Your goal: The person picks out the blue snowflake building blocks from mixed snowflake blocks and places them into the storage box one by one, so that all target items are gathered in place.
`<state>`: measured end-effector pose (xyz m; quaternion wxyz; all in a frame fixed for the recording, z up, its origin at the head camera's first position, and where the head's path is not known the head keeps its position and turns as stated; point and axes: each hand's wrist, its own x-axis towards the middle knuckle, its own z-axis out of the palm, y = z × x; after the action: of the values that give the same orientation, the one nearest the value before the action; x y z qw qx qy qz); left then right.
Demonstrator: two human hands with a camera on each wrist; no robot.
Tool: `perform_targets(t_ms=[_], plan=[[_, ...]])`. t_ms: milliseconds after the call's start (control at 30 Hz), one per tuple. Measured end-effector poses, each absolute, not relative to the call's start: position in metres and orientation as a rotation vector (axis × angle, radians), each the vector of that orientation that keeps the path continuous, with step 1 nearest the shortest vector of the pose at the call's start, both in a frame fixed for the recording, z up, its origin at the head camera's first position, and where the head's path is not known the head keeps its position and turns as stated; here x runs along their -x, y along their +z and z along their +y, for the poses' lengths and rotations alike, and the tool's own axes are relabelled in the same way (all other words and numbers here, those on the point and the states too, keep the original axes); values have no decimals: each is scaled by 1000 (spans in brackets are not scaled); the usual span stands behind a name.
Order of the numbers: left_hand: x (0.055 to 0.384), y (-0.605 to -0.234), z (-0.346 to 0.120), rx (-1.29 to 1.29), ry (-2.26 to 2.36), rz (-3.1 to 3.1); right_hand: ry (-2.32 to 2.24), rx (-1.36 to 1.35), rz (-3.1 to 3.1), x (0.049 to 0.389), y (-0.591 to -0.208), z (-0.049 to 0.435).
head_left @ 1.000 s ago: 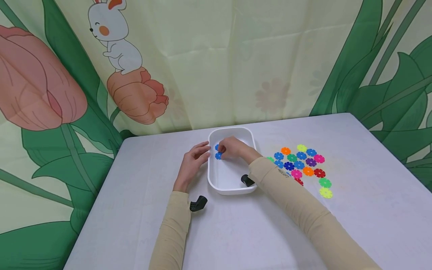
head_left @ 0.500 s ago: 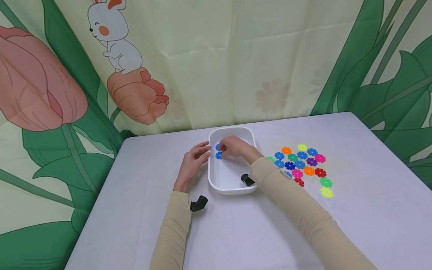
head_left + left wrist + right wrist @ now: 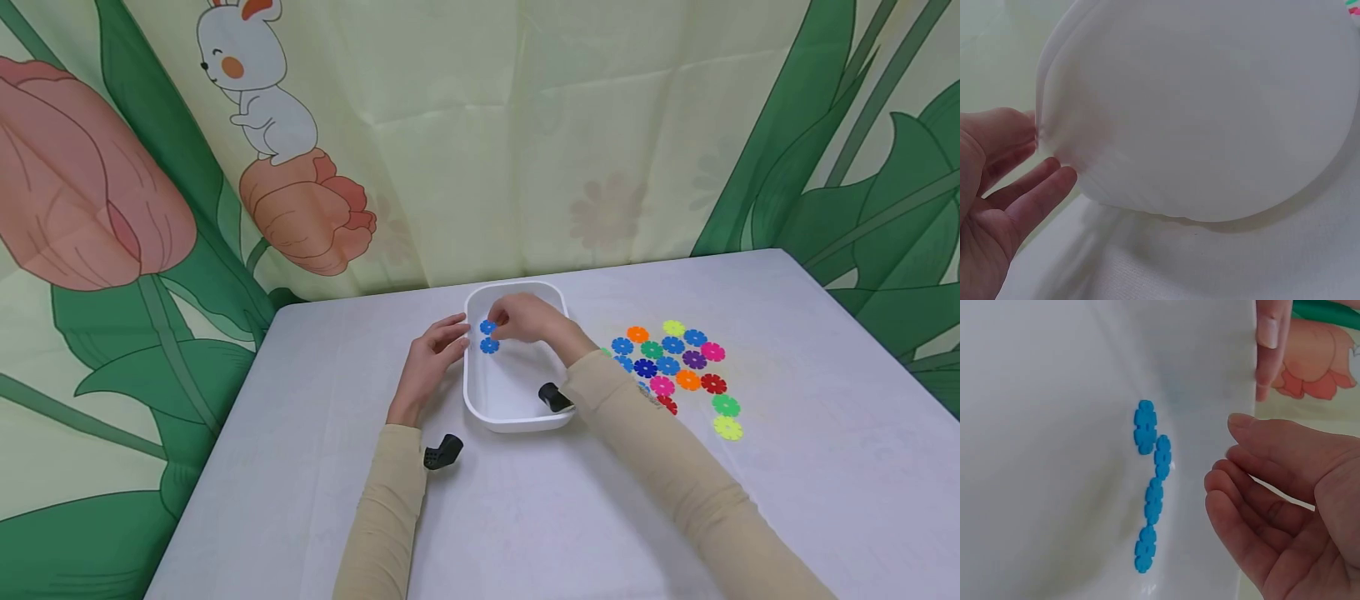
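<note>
My left hand rests at the left side of a white plastic tray, fingers loosely bent. In the left wrist view, the fingertips touch the tray's outer wall. Over the tray's far half hovers my right hand. The right wrist view shows its fingers loosely curled with nothing between them. Beside it, several blue flower-shaped discs lie inside the tray near the wall, in an almost straight row. In the head view two blue discs show; the right hand hides others.
To the tray's right, many-coloured flower discs lie spread on the white-covered table, partly behind the right sleeve. A black wrist camera hangs over the tray's near right corner. A printed curtain stands behind the table.
My right hand has lifted slightly and drawn back to the right, and more of the blue discs shows. The left hand stays at the tray's side.
</note>
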<state>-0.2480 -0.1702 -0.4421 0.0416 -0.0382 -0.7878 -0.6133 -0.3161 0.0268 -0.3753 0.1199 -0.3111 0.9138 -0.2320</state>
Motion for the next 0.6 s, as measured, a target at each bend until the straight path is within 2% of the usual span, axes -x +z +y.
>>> perform_targets(t_ms=[300,600], plan=[[249,-441,-168,98,-1855,-2420,-888,883,2686,301,-351,51],[248,-443,-168,52,-1822,-2439,-1009,871,2745,277,-332,97]])
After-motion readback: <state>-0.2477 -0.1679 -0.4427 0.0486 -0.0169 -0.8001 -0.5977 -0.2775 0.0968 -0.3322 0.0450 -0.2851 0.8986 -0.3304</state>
